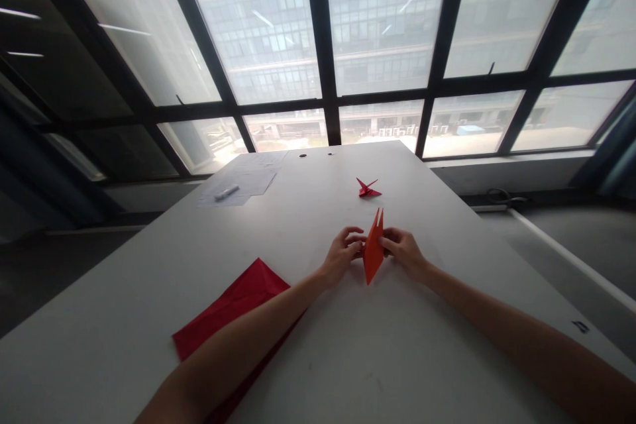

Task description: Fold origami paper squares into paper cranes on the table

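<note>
One orange folded paper (373,253) stands between the left hand (342,253) and right hand (402,252), pinched by the fingers of both; uneven pressure could crease its slim points. Beyond the hands sits a red folded figure (368,191); red paper (233,305) lies partly under the left forearm (248,338) and could be dragged.

Hands (342,253) holding folded orange paper (373,253), white table (318,358)

Head camera looks forward and down over the table (397,338)

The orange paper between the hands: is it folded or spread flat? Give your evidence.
Folded: the orange paper is a narrow, pointed shape with two thin tips at its far end.
</note>
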`<state>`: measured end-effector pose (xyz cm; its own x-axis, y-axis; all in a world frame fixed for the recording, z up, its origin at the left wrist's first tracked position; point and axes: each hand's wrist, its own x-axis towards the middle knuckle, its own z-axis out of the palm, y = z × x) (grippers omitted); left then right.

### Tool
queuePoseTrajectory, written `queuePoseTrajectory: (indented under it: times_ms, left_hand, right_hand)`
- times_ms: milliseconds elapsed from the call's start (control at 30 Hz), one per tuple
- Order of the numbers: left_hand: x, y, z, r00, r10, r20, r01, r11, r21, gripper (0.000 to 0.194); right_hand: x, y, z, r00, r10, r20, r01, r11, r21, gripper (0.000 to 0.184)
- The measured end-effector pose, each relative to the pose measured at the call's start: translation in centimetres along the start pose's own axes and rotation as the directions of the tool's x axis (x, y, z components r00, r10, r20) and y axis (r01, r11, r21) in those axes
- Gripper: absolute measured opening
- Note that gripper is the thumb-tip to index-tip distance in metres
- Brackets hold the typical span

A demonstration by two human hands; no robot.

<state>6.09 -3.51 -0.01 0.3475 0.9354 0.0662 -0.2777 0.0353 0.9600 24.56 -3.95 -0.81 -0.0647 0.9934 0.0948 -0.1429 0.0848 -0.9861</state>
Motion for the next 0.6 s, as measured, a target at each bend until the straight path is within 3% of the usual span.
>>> queuePoseTrajectory:
  times_ms: [267, 400, 600]
  left_hand:
    - [-0.4, 0.8, 0.4, 0.98, 0.039, 0.197, -0.054, 0.996, 0.071, 0.046]
    - [-0.1, 0.0, 0.5, 0.983, 0.116, 0.144, -0.138, 0.978, 0.156, 0.03]
    - [0.0, -0.4, 0.7, 0.994, 0.084, 0.073, -0.095, 0.981, 0.167, 0.026]
  right_hand:
    - [0.1, 0.1, -0.2, 1.0, 0.005, -0.008, -0.006, 1.0, -0.019, 0.027]
    - [-0.1, 0.0, -0.2, 1.0, -0.001, 0.019, 0.002, 0.999, -0.053, 0.028]
    - [-0.1, 0.2, -0.3, 0.998, 0.023, 0.058, -0.022, 1.0, -0.006, 0.032]
